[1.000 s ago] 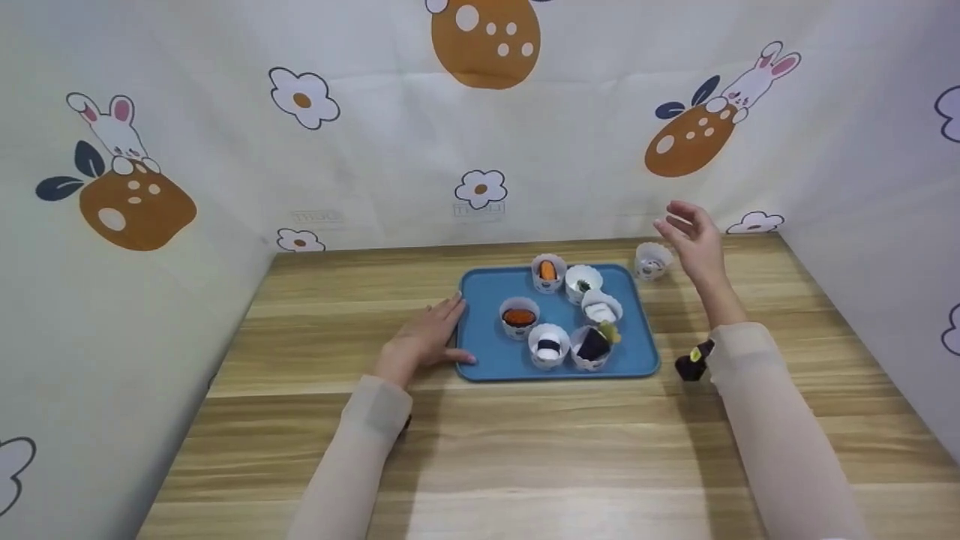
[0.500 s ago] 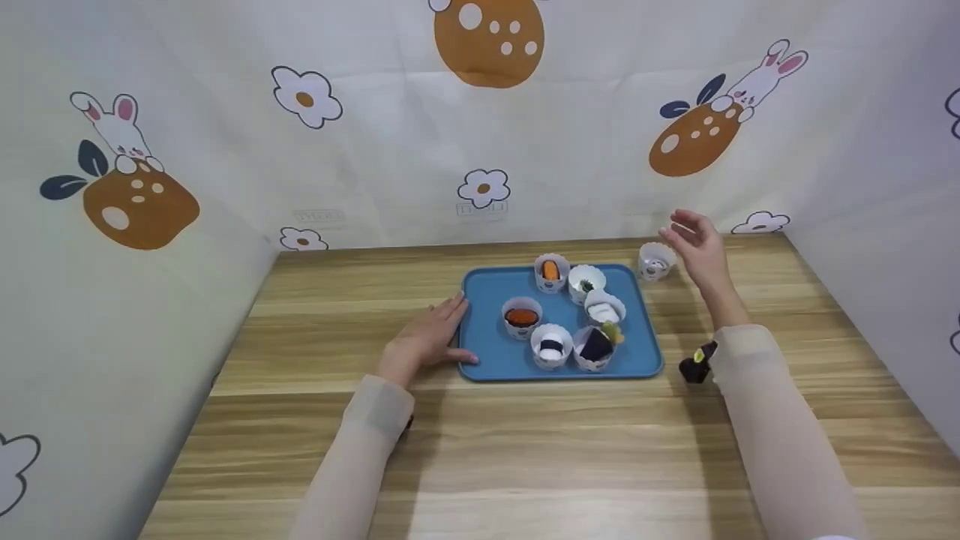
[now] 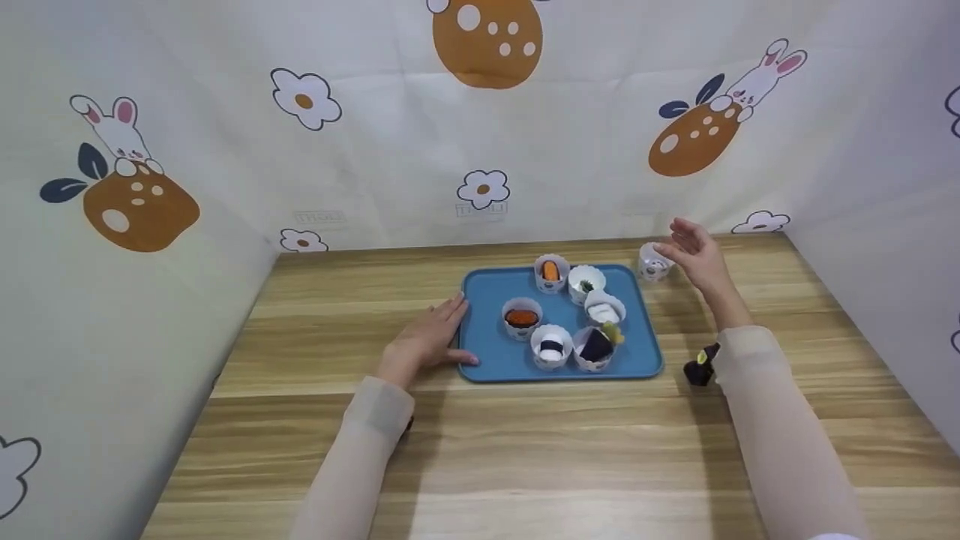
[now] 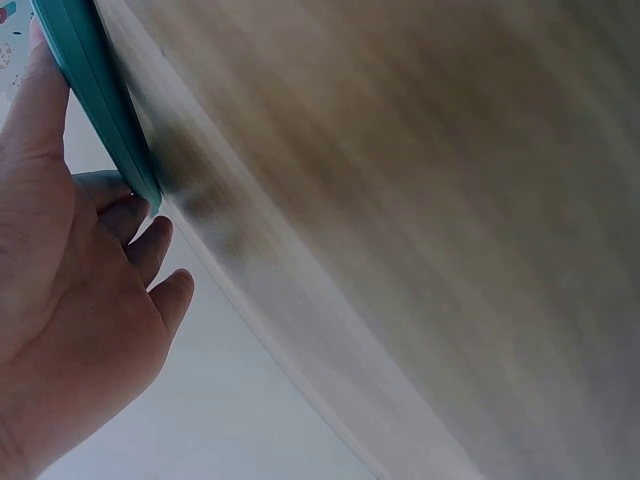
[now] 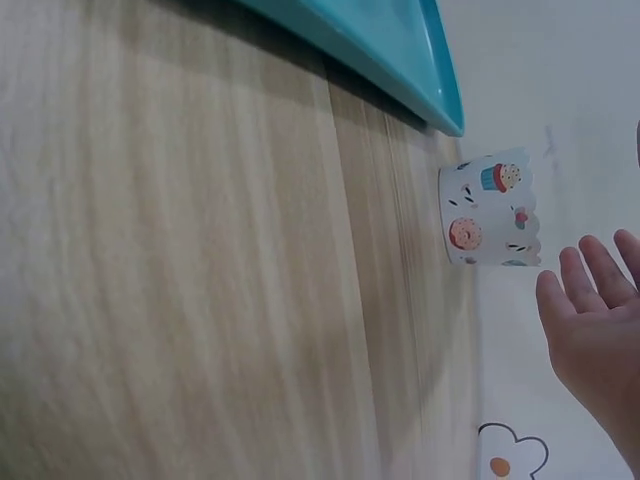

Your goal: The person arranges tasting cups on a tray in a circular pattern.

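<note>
My left hand [image 3: 429, 337] rests at the left edge of the blue tray [image 3: 480, 367], its thumb reaching over the rim. In the left wrist view, the fingers [image 4: 150, 250] lie against the tray's side. Above and beside a scalloped paper cup [image 3: 655, 264], off the tray's back right corner, hovers my right hand [image 3: 701, 259], holding nothing. In the head view its thumb overlaps the cup's rim; the right wrist view shows the fingers apart from the printed cup [image 5: 490, 210]. Something small and pale shows inside this cup, too unclear to name.
Several paper cups stand on the tray, holding sushi-like pieces: an orange-topped one [image 3: 550, 271], a red-topped one [image 3: 521, 319], a white one with a black band [image 3: 551, 346], a black triangle [image 3: 596, 346]. Patterned cloth walls [image 3: 390, 150] border the wooden table [image 3: 525, 450].
My right hand has come down slightly toward the paper cup at the tray's back right, its thumb now crossing the rim in view. The left hand and tray stay put.
</note>
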